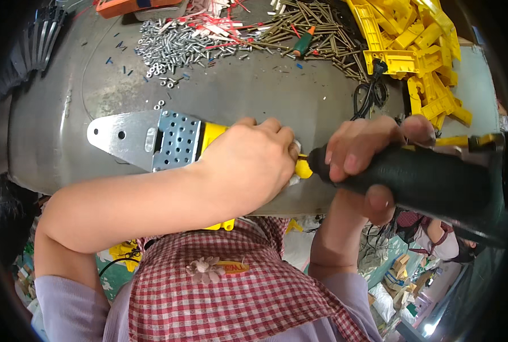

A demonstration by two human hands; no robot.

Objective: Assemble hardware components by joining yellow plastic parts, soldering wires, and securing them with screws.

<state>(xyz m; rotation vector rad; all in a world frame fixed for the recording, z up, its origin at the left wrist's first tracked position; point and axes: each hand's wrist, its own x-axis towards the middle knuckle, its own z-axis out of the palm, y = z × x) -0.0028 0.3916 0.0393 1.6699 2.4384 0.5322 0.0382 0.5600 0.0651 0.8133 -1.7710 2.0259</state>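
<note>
Two bare hands work over a grey table [288, 91]. The left hand [251, 162] lies across the middle with its back upward, its fingers bent closely round a yellow piece [212, 134]; its fingertips are hidden. That piece sits near the middle of the table's near side, mostly covered by the hand. On its left it meets a metal plate full of holes [178, 141], which lies against a smooth, tapering metal plate [129, 137] pointing left. A small yellow end [303, 166] shows just right of the left hand; whether it belongs to the same piece cannot be told.

The right hand [368, 151] is wrapped around a thick dark power driver [436, 179], held nearly level with its nose toward the left, close to the yellow end. Whether they touch is unclear.

On the far side lie a heap of silver screws [168, 45], a few nuts [158, 69] on its near edge, and, further right, a pile of long brownish bolts [328, 25] with a green and orange screwdriver [304, 43]. A black cord [369, 97] is bunched nearer, and yellow plastic parts [427, 51] are heaped at the far right.
</note>
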